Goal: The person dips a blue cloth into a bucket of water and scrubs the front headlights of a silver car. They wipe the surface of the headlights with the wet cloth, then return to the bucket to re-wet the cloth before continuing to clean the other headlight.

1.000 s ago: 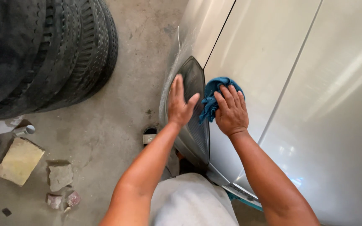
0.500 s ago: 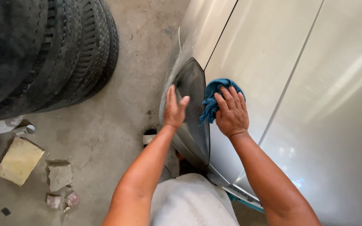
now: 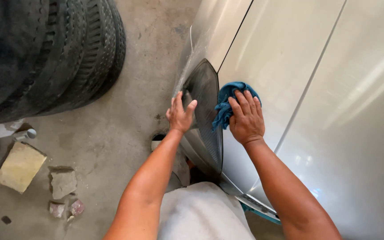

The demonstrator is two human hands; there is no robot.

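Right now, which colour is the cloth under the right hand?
Blue cloth, under the right hand; head view.

One head-worn view, steeply downward and close over both forearms, car panel [image 3: 316,89] right, concrete floor [image 3: 125,129] left.

No labels, signs or screens show; the only possible package is a small grey cylinder [image 3: 25,134], perhaps a tube or can, lying on the concrete floor [image 3: 125,115] beside the tyres [image 3: 45,53]
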